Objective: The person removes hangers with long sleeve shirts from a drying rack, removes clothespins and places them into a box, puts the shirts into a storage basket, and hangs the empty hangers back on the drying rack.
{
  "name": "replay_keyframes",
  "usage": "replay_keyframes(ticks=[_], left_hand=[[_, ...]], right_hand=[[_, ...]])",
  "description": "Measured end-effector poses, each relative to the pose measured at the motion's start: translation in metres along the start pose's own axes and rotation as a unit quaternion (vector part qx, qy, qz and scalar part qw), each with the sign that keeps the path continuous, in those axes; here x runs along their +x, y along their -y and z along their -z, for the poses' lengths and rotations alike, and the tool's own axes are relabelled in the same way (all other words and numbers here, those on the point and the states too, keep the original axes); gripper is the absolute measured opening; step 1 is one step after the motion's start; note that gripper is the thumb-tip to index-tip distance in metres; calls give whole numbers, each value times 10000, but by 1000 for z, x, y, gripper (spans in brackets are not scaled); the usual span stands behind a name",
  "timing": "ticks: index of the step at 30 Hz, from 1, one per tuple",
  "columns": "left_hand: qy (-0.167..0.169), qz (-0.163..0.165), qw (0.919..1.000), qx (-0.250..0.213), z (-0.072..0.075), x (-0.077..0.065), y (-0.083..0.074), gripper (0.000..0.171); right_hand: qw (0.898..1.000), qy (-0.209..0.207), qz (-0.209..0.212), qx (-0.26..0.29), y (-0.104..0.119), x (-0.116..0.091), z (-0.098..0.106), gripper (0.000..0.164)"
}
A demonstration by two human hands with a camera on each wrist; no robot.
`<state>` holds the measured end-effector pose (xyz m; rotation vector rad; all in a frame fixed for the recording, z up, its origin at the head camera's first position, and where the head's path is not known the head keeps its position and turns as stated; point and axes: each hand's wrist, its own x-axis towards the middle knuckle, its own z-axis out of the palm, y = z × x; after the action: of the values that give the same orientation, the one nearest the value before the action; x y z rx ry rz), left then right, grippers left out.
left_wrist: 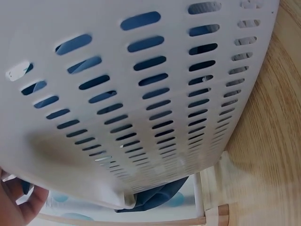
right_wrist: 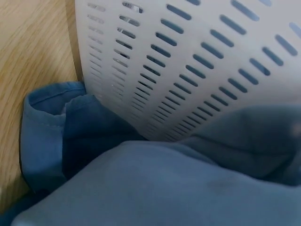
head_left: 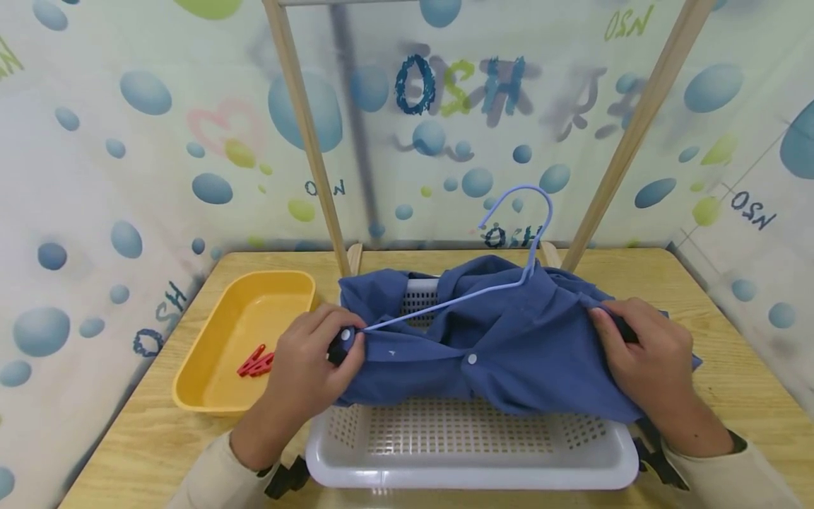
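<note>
Blue shirt (head_left: pixel 540 360), pinched by left fingers (head_left: pixel 324 319) and right fingers (head_left: pixel 642 318), shows its hanger (head_left: pixel 531 261) only in the head view.

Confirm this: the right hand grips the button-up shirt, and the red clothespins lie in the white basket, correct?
Not quite: the head view shows the red clothespins in the yellow tray, not the white basket. The right hand grips the button-up shirt.

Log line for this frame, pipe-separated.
left hand: grips blue shirt at end of hanger | right hand: grips shirt's other side | shirt: over white basket | red clips: in yellow tray
</note>
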<state>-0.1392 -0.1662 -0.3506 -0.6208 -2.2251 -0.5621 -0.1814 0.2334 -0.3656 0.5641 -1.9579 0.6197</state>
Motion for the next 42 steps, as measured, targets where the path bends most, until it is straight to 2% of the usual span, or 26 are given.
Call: replay_keyframes(ticks=[16, 24, 42], left_hand=[[-114, 35, 9999, 59, 0, -1, 2, 13], [-82, 102, 9999, 100, 0, -2, 2, 13], [-27, 177, 9997, 182, 1, -1, 2, 16]], right_hand=[[9994, -10, -184, 309, 2, 0, 0, 60], [9990, -29, -311, 329, 0, -1, -1, 63], [9993, 3, -320, 193, 1, -1, 0, 58]])
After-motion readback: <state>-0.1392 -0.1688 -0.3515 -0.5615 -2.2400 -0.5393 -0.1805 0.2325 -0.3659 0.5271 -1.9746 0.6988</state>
